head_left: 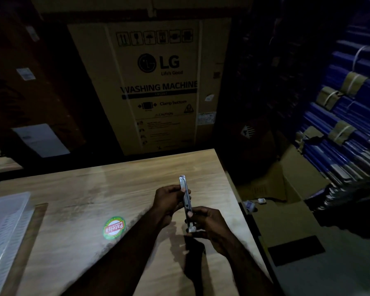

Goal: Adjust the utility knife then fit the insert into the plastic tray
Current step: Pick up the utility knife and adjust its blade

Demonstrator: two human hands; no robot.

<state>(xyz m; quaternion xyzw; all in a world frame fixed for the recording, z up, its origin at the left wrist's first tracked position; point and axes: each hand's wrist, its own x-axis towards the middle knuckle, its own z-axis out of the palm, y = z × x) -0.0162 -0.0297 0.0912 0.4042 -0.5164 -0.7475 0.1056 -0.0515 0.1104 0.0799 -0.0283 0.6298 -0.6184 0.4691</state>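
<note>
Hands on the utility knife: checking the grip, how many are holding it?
2. The left hand grips the upper part of the slim grey metal utility knife; the right hand pinches its lower end, above the light wooden table.

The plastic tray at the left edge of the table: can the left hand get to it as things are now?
Probably not at once. The left hand is busy gripping the utility knife together with the right hand. The bare table between it and the plastic tray leaves the way free once it lets go.

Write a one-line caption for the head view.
Both hands hold the utility knife above a wooden table.
</note>
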